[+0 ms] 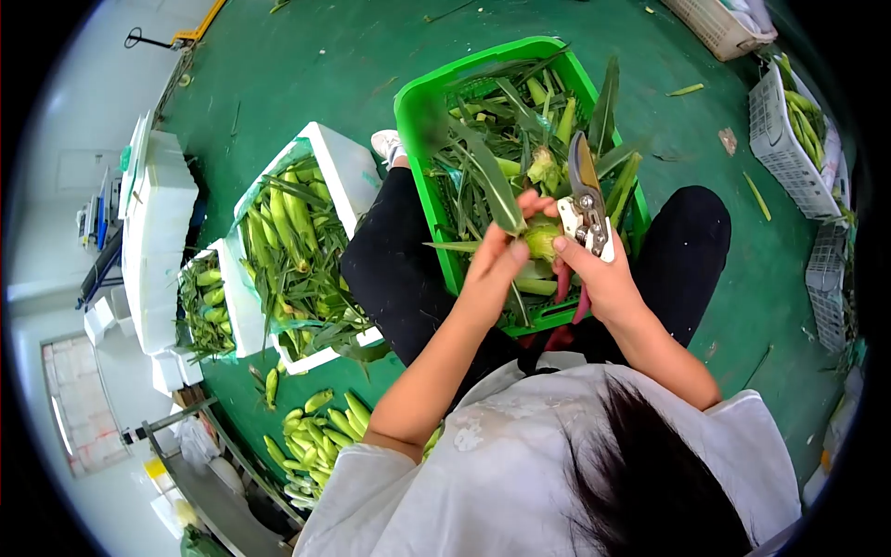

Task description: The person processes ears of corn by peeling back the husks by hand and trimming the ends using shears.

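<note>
Over a green plastic basket [415,139] filled with husks and leaves, my two hands meet at an ear of corn [541,241]. My left hand [497,265] is closed on the ear and its leaf at the left side. In my right hand [594,269] are pruning shears [587,204] with red handles, blades pointing up and away from me; its fingertips also touch the right side of the ear. A long green leaf [492,181] stands up from the ear by my left fingers.
White foam boxes [339,172] of unpeeled corn [292,223] stand left of my legs. Peeled ears [316,436] lie piled on the green floor at lower left. White crates [789,148] line the right side. A metal cart [209,473] is at lower left.
</note>
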Demonstrator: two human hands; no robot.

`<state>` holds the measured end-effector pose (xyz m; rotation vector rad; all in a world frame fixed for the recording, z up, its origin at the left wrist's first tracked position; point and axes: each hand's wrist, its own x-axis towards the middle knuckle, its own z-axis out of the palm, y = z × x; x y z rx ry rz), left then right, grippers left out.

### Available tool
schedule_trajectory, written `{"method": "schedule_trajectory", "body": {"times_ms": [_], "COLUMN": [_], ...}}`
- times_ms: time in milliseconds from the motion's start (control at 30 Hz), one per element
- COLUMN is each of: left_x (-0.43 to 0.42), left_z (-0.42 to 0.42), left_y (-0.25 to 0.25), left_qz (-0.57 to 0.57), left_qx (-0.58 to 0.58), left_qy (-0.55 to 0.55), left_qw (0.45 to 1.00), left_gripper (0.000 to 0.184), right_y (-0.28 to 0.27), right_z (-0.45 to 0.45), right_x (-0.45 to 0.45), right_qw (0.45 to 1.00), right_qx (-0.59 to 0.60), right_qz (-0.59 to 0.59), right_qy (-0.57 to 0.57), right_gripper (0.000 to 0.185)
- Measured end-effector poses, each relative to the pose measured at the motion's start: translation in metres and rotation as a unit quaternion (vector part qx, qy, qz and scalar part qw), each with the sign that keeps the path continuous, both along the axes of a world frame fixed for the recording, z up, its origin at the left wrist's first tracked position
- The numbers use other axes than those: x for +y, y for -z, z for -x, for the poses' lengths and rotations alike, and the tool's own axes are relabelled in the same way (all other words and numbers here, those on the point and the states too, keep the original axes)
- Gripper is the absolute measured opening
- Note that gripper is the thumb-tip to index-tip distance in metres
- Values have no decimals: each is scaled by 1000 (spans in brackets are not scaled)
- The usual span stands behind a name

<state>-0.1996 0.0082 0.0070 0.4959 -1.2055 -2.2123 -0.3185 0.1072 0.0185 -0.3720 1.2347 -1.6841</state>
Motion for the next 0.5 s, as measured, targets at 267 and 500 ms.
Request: {"method": "schedule_trajectory", "body": {"times_ms": [267, 500], "left_x": [-90, -121], "left_z": [3, 9], "left_y": [119, 160], "left_qz": [-376, 235], "left_qx": [-51, -409], "left_qy": [-181, -12], "left_qw": [907, 882], "left_gripper": [30, 47], "right_y": [-6, -66], "right_z": [45, 106], "right_x": [50, 96], "right_qw": [979, 972], "right_qx": [-120, -17], "right_qz": [126, 204], "right_qy": [107, 115], "right_gripper": [45, 50]}}
